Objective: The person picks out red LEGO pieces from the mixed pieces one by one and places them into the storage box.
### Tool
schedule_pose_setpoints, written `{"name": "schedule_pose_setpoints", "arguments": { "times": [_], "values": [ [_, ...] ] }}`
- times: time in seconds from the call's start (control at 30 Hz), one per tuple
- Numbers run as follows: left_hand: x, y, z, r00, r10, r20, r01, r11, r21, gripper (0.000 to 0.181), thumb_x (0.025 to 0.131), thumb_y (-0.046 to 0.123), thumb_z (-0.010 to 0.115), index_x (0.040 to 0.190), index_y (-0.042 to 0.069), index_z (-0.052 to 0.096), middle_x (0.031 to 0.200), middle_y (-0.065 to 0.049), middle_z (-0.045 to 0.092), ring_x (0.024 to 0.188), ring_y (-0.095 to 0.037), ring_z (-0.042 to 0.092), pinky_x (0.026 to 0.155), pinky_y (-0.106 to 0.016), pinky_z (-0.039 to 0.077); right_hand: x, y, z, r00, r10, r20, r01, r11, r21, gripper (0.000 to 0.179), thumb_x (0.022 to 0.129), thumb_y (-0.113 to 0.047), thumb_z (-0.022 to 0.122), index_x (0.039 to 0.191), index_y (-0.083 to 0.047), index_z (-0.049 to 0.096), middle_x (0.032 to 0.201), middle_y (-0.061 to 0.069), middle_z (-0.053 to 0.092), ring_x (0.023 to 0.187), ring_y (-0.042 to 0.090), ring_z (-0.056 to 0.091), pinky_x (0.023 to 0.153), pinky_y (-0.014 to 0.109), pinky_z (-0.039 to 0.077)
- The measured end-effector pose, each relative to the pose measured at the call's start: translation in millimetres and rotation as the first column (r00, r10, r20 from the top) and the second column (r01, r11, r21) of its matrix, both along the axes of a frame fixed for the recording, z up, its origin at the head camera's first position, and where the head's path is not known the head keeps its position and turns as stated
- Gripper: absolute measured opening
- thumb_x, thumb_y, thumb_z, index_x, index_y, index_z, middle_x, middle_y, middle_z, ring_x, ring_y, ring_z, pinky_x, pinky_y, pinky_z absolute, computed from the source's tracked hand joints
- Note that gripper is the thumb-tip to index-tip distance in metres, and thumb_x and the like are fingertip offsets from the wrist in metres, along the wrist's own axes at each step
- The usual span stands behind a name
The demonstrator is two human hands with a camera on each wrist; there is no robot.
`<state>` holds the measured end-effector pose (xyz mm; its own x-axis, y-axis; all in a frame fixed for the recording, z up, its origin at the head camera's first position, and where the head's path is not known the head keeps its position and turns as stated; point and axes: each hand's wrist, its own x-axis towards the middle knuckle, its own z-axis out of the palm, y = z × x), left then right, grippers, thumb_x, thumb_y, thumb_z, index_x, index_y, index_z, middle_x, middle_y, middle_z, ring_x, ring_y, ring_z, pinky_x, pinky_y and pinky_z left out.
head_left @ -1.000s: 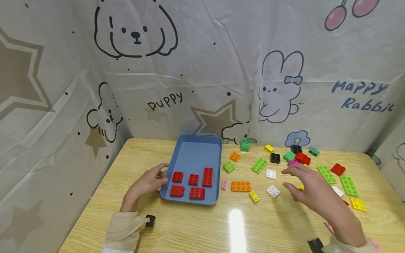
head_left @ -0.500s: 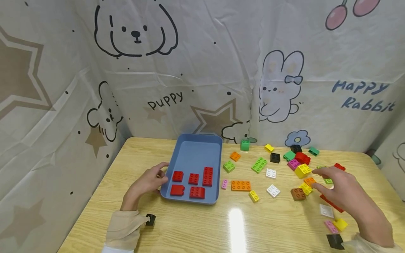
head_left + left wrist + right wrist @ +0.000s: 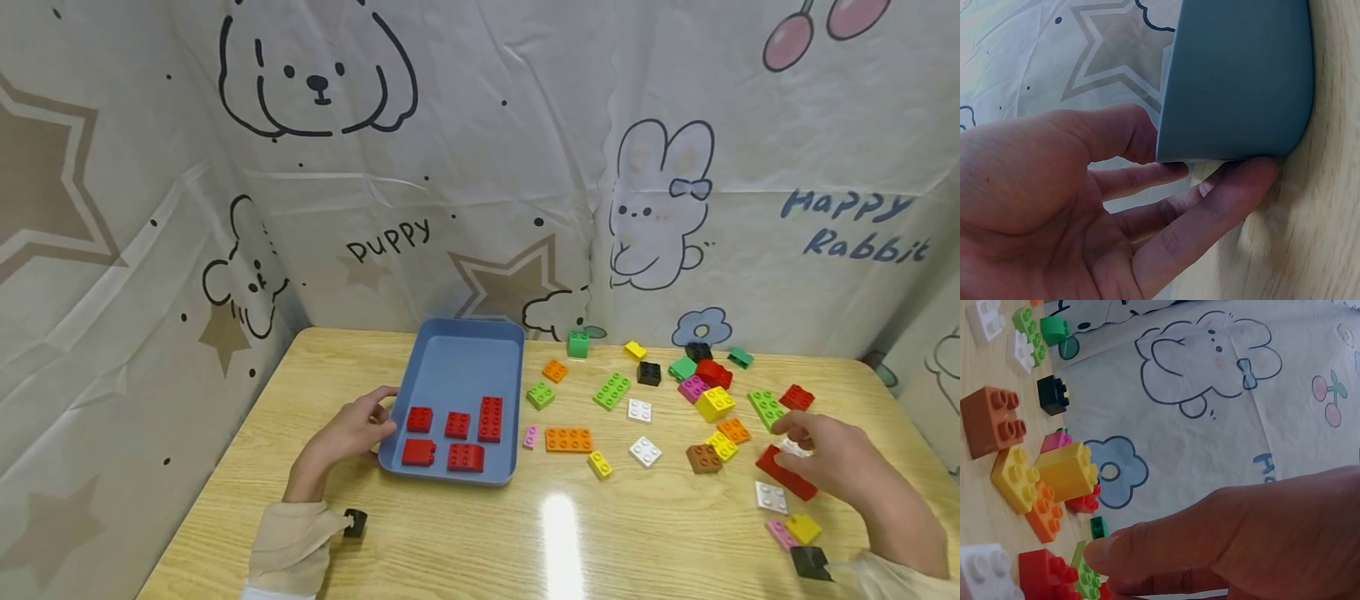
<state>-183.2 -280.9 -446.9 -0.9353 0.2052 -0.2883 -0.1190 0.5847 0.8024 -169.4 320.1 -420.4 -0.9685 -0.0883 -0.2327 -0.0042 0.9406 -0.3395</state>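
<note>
On the table stands a blue tray [image 3: 465, 354] with several red bricks [image 3: 467, 457] in its front part. At its left front side my left hand [image 3: 351, 432] holds the edge, thumb at the rim and a fingertip low against the outer wall [image 3: 1241, 81]. My right hand [image 3: 843, 458] hovers over the right-hand bricks, thumb and fingers apart. Beneath its thumb lies a long red brick [image 3: 783, 473], partly covered. A white brick [image 3: 795, 448] is half hidden by the fingers. The right wrist view shows the fingers close to a light green brick [image 3: 1087, 578].
Loose bricks of several colours are spread right of the tray, among them an orange brick [image 3: 568, 440], a brown brick [image 3: 704, 458] and a yellow brick [image 3: 715, 403]. A red brick [image 3: 797, 397] lies farther back. Printed cloth [image 3: 465, 150] hangs behind the table.
My right hand has moved right and lower, from above the middle bricks to the long red brick, uncovering the brown, yellow and orange bricks. The left hand and tray stay put.
</note>
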Motion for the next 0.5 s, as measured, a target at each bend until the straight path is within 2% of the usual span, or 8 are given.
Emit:
{"name": "schedule_pose_setpoints", "arguments": {
  "times": [0.13,0.23,0.5],
  "values": [
    [0.5,0.2,-0.3,1.0,0.003,0.01,-0.003,1.0,0.009,0.054,0.098,-0.001,0.055,0.15,-0.002,0.042,0.1,-0.02,0.057,0.085,-0.029,0.063,0.06,-0.045,0.063,-0.9,3.1,-8.3,0.997,-0.032,0.071,0.034,0.999,-0.032,0.04,0.083,-0.005,0.081,0.114,0.01,0.061,0.096,0.024,0.06,0.088,0.039,0.056,0.073,0.045,0.059],
    [0.7,0.4,-0.1,1.0,0.001,0.01,-0.001,1.0,0.011,0.054,0.098,-0.001,0.055,0.15,-0.002,0.042,0.1,-0.02,0.057,0.086,-0.03,0.063,0.06,-0.045,0.063,-1.0,4.8,-13.5,0.995,-0.043,0.095,0.047,0.998,-0.047,0.039,0.082,-0.004,0.08,0.114,0.009,0.061,0.094,0.021,0.058,0.085,0.034,0.054,0.067,0.037,0.057],
    [0.1,0.6,1.1,1.0,-0.001,0.012,0.001,1.0,0.016,0.055,0.097,-0.002,0.055,0.151,-0.002,0.041,0.1,-0.02,0.056,0.085,-0.029,0.063,0.06,-0.046,0.063,-3.2,6.5,-19.9,0.993,-0.055,0.107,0.062,0.996,-0.061,0.037,0.081,-0.001,0.079,0.111,0.009,0.061,0.091,0.018,0.056,0.082,0.03,0.053,0.063,0.034,0.054]
  ]
}}
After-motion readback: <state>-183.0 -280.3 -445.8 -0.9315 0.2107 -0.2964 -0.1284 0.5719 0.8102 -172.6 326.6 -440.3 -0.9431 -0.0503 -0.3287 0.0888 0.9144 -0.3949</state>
